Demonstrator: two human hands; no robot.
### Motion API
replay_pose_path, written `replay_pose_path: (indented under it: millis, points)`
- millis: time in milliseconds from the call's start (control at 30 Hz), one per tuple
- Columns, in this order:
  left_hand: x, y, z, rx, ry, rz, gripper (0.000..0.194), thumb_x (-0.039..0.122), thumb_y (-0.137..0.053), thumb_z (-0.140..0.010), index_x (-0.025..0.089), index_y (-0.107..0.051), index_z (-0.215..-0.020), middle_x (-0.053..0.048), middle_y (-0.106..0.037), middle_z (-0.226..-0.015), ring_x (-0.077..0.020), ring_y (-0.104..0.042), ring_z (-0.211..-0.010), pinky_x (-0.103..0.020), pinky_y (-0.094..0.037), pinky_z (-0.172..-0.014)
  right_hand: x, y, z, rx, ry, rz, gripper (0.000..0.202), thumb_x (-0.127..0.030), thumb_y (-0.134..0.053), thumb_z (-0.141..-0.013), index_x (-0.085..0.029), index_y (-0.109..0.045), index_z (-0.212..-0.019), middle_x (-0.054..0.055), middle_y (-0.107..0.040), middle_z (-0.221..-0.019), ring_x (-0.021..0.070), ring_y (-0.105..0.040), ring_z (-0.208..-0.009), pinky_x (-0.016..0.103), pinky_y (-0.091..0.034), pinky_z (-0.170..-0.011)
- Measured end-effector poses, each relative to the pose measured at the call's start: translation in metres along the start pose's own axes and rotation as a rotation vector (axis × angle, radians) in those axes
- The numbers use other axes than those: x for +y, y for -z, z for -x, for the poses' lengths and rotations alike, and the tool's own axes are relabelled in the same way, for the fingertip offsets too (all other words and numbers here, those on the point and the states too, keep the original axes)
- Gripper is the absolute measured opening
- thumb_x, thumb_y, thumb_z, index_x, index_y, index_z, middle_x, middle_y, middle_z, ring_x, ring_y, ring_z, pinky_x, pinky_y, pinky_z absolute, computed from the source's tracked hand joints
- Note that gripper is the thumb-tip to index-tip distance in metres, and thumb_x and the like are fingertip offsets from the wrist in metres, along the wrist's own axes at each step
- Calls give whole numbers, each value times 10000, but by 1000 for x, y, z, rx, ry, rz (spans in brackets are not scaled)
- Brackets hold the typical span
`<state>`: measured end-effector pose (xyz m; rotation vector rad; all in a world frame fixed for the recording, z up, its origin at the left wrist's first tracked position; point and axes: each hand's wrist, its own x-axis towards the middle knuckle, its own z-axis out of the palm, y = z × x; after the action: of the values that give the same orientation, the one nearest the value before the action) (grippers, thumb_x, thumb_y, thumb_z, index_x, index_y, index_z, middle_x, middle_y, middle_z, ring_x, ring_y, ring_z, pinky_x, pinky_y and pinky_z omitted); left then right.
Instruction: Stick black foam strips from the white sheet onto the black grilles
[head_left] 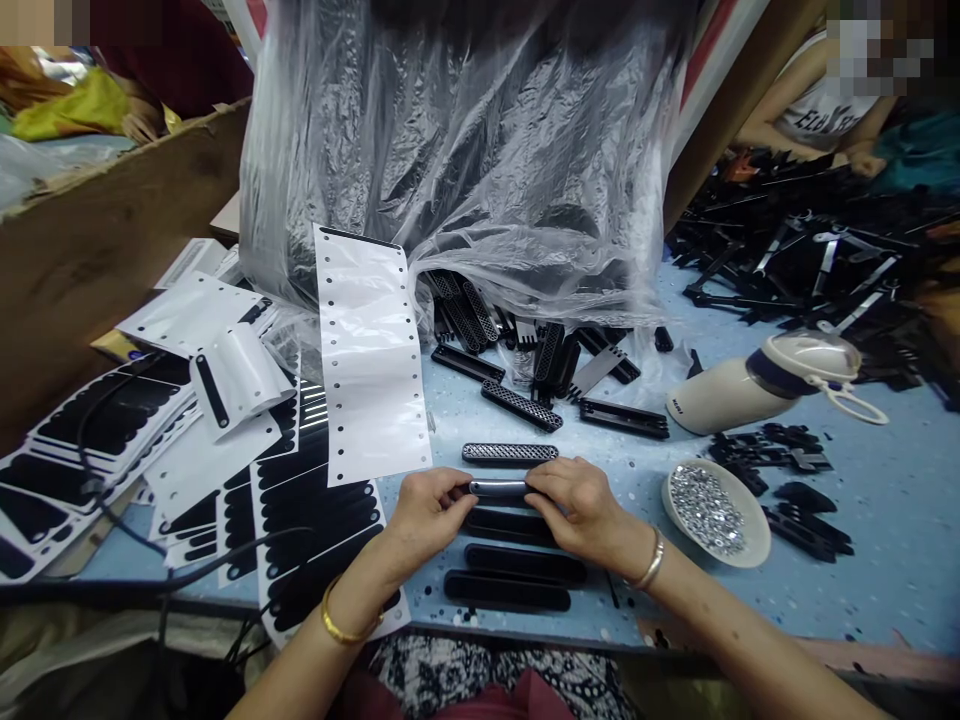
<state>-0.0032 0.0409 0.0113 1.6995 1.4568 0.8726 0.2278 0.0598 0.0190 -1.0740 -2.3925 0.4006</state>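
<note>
Between my two hands is a narrow black oblong piece with rounded ends and a shiny upper face. My left hand pinches its left end between thumb and fingers. Its right end is in the closed fingers of my right hand, which partly cover it. Just beyond lies a black piece with a lattice face. Nearer me, several smooth black oblong pieces lie in a row across the blue table. A white backing sheet with punched edges stands bent up left of the pieces.
Sheets of black stickers and a dark cable cover the left side. A plastic bag spills black parts at the back. On the right are a bowl of small metal parts, a bottle and piled black parts. Other people sit beyond.
</note>
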Motion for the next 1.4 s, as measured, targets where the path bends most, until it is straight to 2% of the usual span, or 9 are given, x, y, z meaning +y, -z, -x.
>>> replay_pose_path:
  millis: [167,333,500,800,1133,1267,1400]
  points:
    - [-3,-1,0,28,-54,-5,216,182,-643,-754,152,-724,-952,-27,-724,-707,-130,-642,-550,-239,-569,-531,0,0,0,0,-8,-35,126,-166,-569,-842,-170,-695,-843,87,-716,-830,203,-649,-743,342,-491,-698]
    - [-5,2,-2,-1,-311,-76,179,153,-601,-810,193,-736,-920,-49,-758,-862,-184,-717,-775,-330,-612,-742,6,-3,-1,16,-52,-198,119,-190,-605,-837,-169,-718,-867,81,-727,-815,195,-666,-723,330,-536,-672]
    - [-7,1,-2,28,-421,-106,194,131,-581,-827,186,-738,-926,-56,-758,-854,-186,-724,-777,-333,-623,-749,14,-5,0,53,-110,-351,132,-270,-653,-836,-182,-741,-880,78,-732,-802,188,-681,-729,314,-566,-669]
    - [-3,1,-4,57,-464,-98,192,126,-570,-835,180,-736,-915,-58,-757,-841,-176,-723,-759,-307,-627,-723,12,-6,6,71,-94,-347,163,-284,-628,-862,-194,-741,-936,83,-735,-829,198,-678,-757,346,-570,-691]
    - [-3,1,-4,45,-446,-99,203,125,-577,-829,201,-739,-925,-40,-759,-852,-169,-723,-765,-294,-620,-745,14,-5,9,69,-12,-310,189,-215,-583,-879,-199,-714,-1015,84,-739,-867,202,-678,-795,355,-574,-704]
    - [-5,1,-3,42,-427,-98,206,133,-572,-831,206,-739,-927,-41,-759,-857,-171,-724,-768,-302,-622,-738,10,-5,12,99,71,-224,233,-171,-558,-889,-183,-677,-1090,102,-739,-939,220,-679,-848,391,-565,-728]
    - [-5,1,-2,34,-408,-91,207,140,-570,-832,211,-737,-932,-41,-759,-858,-172,-724,-767,-309,-623,-733,7,-7,15,115,83,-141,264,-156,-537,-898,-186,-652,-1134,105,-728,-1003,232,-668,-902,410,-559,-747]
